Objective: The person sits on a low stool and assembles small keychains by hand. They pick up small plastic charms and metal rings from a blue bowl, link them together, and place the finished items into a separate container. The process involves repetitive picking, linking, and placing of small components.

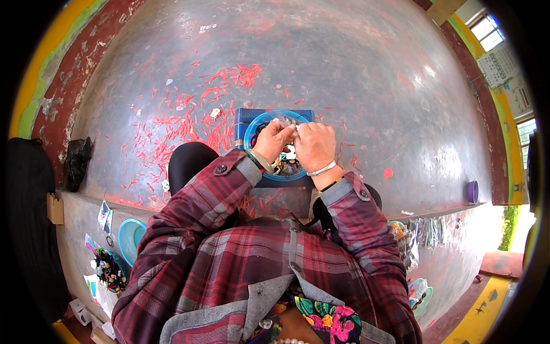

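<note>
My left hand (270,141) and my right hand (316,147) meet fingertip to fingertip above a round blue basin (248,139). Both are closed in a pinch on something small, pale in part; its kind is too small to tell. Inside the basin lies a mix of small dark and coloured pieces (286,167), partly covered by my hands. A white piece (290,152) shows between my wrists, below the fingers. The basin rests on a dark blue stool-like surface (243,118) between my knees.
Red strips (215,135) litter the grey floor ahead and to the left. A turquoise basin (130,241) and a heap of dark items (109,269) sit at my left. Plastic bags (405,243) lie at my right, with a purple container (472,191) farther off.
</note>
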### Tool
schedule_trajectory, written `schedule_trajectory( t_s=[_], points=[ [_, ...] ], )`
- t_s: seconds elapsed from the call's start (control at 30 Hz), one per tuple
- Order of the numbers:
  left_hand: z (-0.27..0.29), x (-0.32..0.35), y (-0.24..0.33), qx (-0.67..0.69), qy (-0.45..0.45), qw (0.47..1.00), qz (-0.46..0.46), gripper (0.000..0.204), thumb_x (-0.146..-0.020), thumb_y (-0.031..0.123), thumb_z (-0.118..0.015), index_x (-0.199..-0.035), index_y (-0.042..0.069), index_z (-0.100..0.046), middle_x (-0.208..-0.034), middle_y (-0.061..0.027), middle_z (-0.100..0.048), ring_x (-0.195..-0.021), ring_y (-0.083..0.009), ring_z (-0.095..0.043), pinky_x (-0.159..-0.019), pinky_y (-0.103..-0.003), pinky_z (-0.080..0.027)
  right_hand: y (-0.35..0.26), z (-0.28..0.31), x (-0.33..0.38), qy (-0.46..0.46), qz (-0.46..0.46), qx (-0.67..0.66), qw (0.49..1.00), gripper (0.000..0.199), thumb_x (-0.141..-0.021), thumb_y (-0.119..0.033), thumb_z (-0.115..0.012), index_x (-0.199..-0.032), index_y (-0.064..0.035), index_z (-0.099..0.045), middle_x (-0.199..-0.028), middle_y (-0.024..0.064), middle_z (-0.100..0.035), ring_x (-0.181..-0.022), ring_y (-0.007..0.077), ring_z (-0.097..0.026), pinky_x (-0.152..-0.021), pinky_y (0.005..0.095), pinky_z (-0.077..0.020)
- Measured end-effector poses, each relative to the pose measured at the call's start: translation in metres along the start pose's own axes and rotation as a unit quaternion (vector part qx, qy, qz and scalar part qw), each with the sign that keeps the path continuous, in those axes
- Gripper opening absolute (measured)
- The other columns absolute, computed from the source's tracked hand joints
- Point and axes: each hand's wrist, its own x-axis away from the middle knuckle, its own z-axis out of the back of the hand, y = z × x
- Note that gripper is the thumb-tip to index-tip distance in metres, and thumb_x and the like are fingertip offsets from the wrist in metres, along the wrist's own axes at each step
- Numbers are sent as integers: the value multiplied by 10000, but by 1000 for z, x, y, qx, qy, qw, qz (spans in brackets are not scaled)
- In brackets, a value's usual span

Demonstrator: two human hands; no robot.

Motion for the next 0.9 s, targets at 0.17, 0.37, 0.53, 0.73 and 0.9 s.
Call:
schedule_trajectory(
  t_s=[0.17,0.37,0.53,0.73,0.9],
  points=[
    [6,-4,-10,31,9,999,-7,175,-876,159,-460,-970,27,-527,-829,-37,-566,-729,-130,-564,-589,-265,-484,-3,-7,3,-13,16,-37,999,155,-683,-191,-629,-652,-72,-534,-678,77,-570,-654,280,-549,-569,392,-400],
    [19,-14,-18,-74,36,996,-25,156,-858,109,-442,-939,43,-558,-853,-41,-602,-748,-121,-577,-563,-232,-466,9,-7,-4,-214,-212,-304,904,237,-681,-249,-675,-786,-51,-597,-750,87,-605,-696,239,-596,-610,333,-467],
    [8,-2,2,-51,-24,998,13,190,-868,122,-462,-974,28,-588,-876,-34,-631,-724,-88,-571,-532,-204,-441,37,-15,-2,-93,-269,-410,867,226,-682,-160,-718,-827,-7,-635,-761,58,-622,-698,129,-574,-635,263,-464],
    [12,-3,3,-72,-56,995,24,199,-869,153,-512,-962,11,-616,-847,-42,-641,-601,-66,-534,-474,-195,-406,49,-15,3,-195,-336,-602,698,162,-719,-70,-678,-837,38,-651,-756,60,-640,-676,112,-582,-619,245,-461],
    [10,1,12,-5,-4,998,59,170,-853,169,-566,-918,22,-620,-756,-34,-618,-496,-58,-465,-425,-192,-366,39,3,0,-205,-359,-627,660,128,-737,-81,-680,-815,17,-653,-706,25,-612,-645,92,-547,-606,219,-427]
  ],
)
